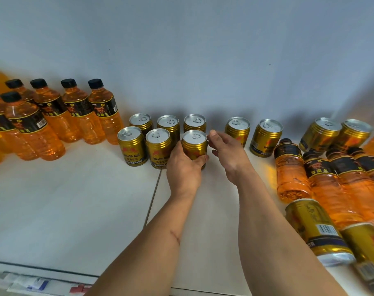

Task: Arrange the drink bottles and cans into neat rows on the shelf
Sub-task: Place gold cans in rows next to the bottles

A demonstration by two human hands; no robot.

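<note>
Nearest the camera, at the lower right, two gold cans (318,231) lie on their sides on the white shelf (75,199), the outer one cut off by the frame edge, and just beyond them a cluster of orange drink bottles (323,178) sits jumbled, their caps dark and their labels only partly readable. Toward the middle, the left hand (185,169) wraps its fingers and thumb round the lower body of an upright gold can (195,146), which stands as the third in a front row, just beside its neighbour and in front of a back row of three cans (170,123). The right hand (226,154) hovers just beside that can with fingers loosely spread, holding nothing. The can looks rigid and smooth-walled, probably full and moderately heavy, so a grasp round the mid-body should hold it without denting; the glossy metal may slip if pinched only at the rim. Whether its base rests flat on the shelf cannot be told, since the hand covers it. Farther right, four more cans (265,137) stand loosely spaced near the wall. Far left, a group of upright orange bottles (75,110) with black caps stands in rows against the wall, its leftmost members cut off and blurred.
</note>
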